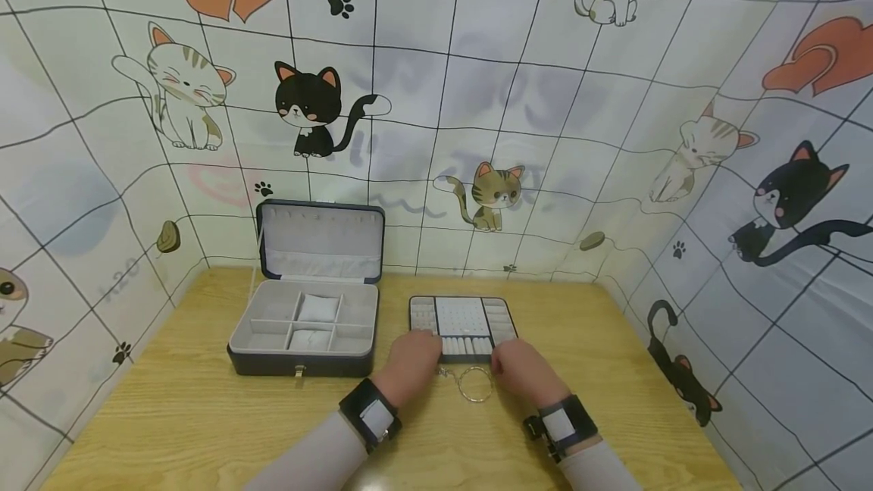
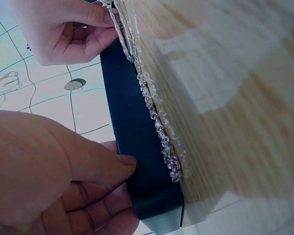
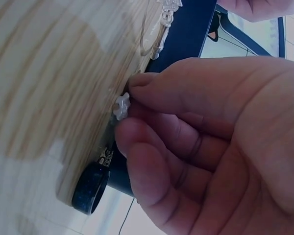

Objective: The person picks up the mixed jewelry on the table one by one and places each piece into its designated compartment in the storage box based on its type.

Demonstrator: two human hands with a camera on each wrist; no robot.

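A dark-sided jewelry tray (image 1: 464, 317) with pale compartments lies on the table, to the right of the jewelry box. My left hand (image 1: 412, 358) grips its front left corner; in the left wrist view the thumb (image 2: 125, 165) lies against the dark wall, with the other fingers curled beside it. My right hand (image 1: 525, 373) is at the front right corner, fingers curled. Between its thumb and forefinger, in the right wrist view, is a small white flower-shaped jewelry piece (image 3: 121, 106). A thin round bangle (image 1: 475, 383) and a chain bracelet with pink stones (image 2: 159, 127) lie along the tray's front.
An open jewelry box (image 1: 300, 366) stands at the left, its lid (image 1: 322, 241) upright and white cushions (image 1: 318, 308) in some compartments. A dark blue ring (image 3: 90, 188) sits by the tray's right end. Cat-printed curtain (image 1: 436, 112) encloses the wooden table's back and sides.
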